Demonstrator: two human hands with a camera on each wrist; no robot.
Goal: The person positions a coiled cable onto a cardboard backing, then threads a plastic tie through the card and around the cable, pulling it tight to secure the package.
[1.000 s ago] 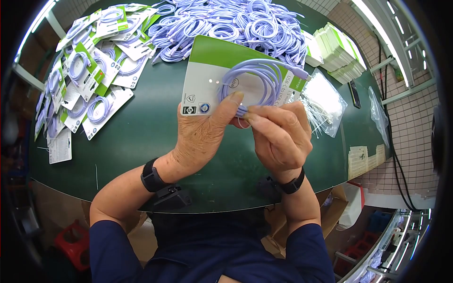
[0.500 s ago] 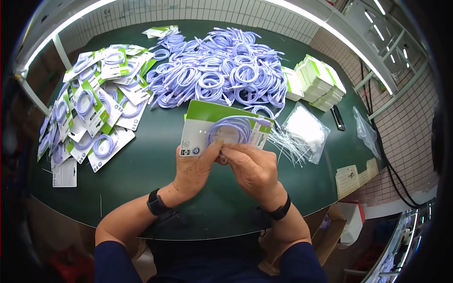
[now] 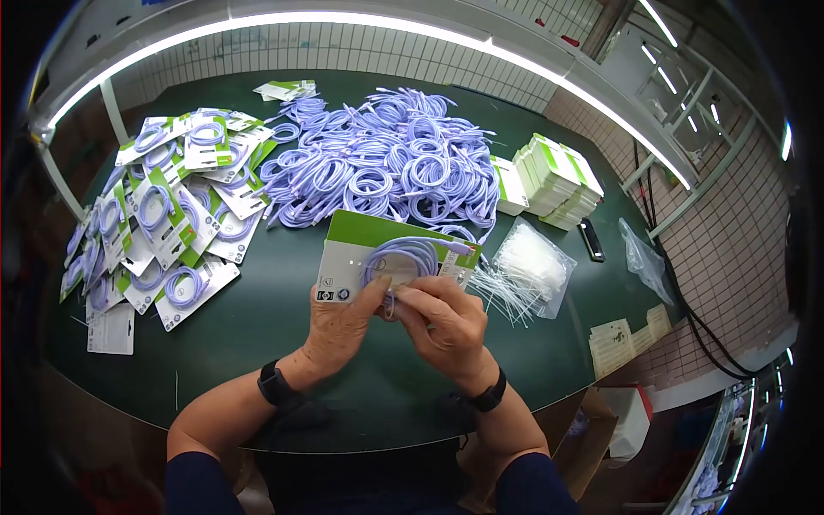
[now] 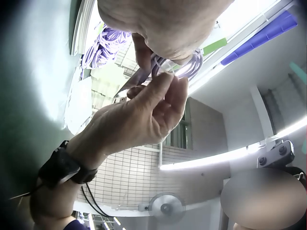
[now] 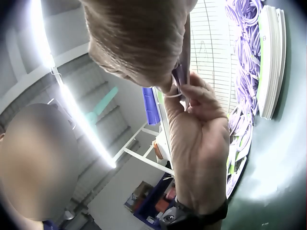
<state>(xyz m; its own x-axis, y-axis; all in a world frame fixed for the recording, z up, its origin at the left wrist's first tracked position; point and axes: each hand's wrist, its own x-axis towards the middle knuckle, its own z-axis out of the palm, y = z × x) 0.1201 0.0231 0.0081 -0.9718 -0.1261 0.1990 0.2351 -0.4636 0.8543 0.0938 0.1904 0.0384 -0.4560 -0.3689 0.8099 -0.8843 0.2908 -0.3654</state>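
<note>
I hold a green-and-white backing card [image 3: 379,241] up off the dark green table [image 3: 257,318] with both hands, and a coiled lilac USB cable [image 3: 402,256] lies flat against the card's face. My left hand [image 3: 339,330] grips the card's lower edge. Its thumb presses on the bottom of the coil and its other fingers are curled behind the card, out of sight. My right hand [image 3: 448,324] meets it at the same spot, thumb and forefinger closed tight on a thin white tie [image 5: 172,95] that loops round the cable strands. The rest of its fingers are curled in loosely under the card. Both thumbs nearly touch at the bottom of the coil.

Beyond the card's top edge is a big heap of loose lilac cable coils [image 3: 386,167], lying on the table. Left of the card, well apart from it, finished cards with cables mounted on them [image 3: 163,219] are spread out overlapping each other. Right of the card and just beside it lies a clear bag of white ties [image 3: 534,262], with loose ties spilling from it toward the card. Past that bag, further from the card, stand stacks of blank cards [image 3: 554,178], and a small black object [image 3: 590,240] lies near them; I cannot tell what it is. A black band [image 3: 273,384] sits on my left wrist.
</note>
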